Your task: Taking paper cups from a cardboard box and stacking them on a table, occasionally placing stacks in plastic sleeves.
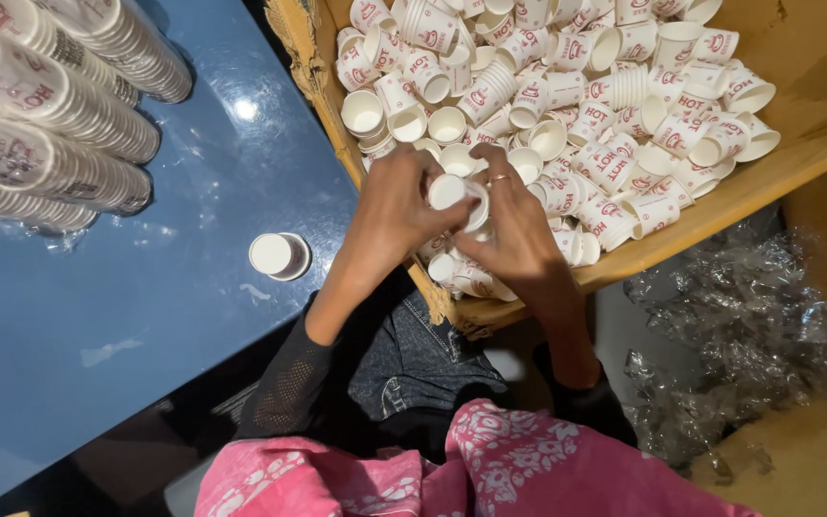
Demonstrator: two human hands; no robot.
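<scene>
An open cardboard box (796, 105) in front of me is heaped with several small white paper cups with red print (614, 105). Both hands meet over its near left corner. My left hand (396, 209) and my right hand (519, 225), which wears a ring, together grip a short stack of white cups (452, 191), fingers wrapped round it. More loose cups lie under my hands and are partly hidden.
A blue table (174, 287) lies to the left, with one lone cup stack (278, 255) standing on it. Long sleeves of stacked cups in clear plastic (50, 105) lie at its far left. Crumpled clear plastic wrap (748, 335) sits on the floor at right.
</scene>
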